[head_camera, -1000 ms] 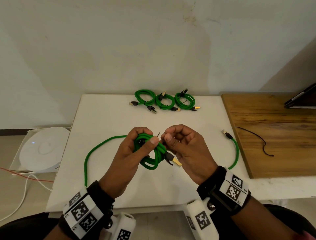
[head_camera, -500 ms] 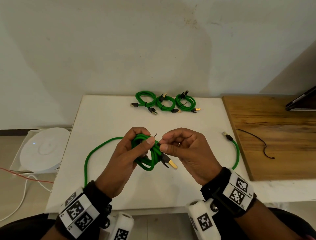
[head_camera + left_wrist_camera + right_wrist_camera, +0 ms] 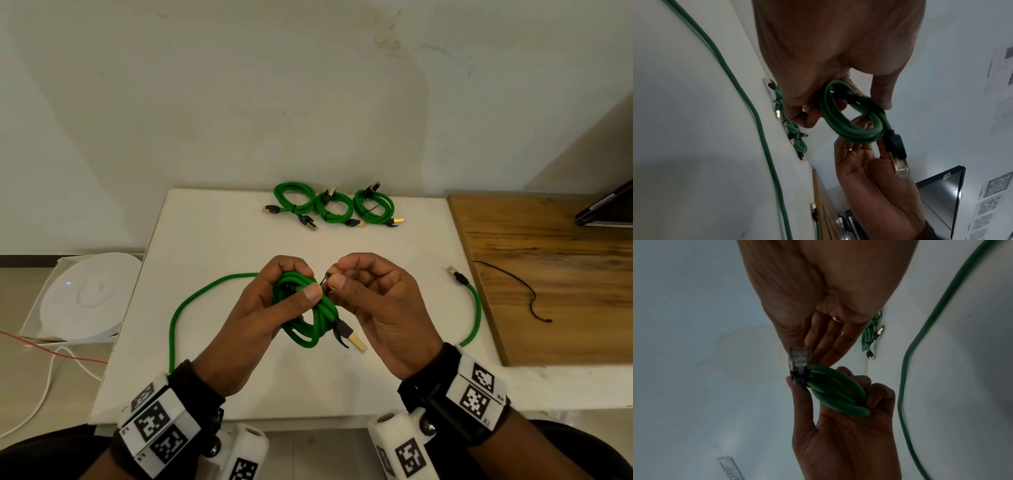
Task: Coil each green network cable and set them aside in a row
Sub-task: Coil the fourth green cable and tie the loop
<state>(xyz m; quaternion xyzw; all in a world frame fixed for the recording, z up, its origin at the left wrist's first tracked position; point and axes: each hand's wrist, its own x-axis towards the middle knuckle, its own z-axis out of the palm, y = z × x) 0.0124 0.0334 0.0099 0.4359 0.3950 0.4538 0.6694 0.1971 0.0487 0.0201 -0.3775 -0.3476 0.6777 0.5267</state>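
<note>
The coiled green cable (image 3: 310,317) is held above the white table (image 3: 219,240), in front of the person, with its gold-tipped plug (image 3: 350,339) hanging from the lower right side of the coil. The left hand (image 3: 260,318) grips the coil, thumb pressed on the top of the loops and fingers curled round the back. The right hand (image 3: 373,305) pinches a thin black tie (image 3: 326,279) between thumb and forefinger, just beside the left thumb.

Compared with one second ago, the two hands are closer together: the right fingertips, which were a little apart from the coil, now almost touch the left thumb, and the end of the tie stands up between them. In my judgement this means that the coil is already wound and the person is now fastening it, so this cable is nearly ready to be put down.

Three finished coils (image 3: 334,207) lie in a row at the far edge of the table, each bound with a dark tie. One more loose green cable (image 3: 178,315) runs along the table near the left arm, and its other end (image 3: 474,308) lies at the right, so one cable remains to coil.

A wooden board (image 3: 555,281) with a thin black cord (image 3: 524,291) is at the right. The wristbands (image 3: 478,387) carry black-and-white square markers; the small characters beside them are too small to read, and no brand is visible on the cables
</note>
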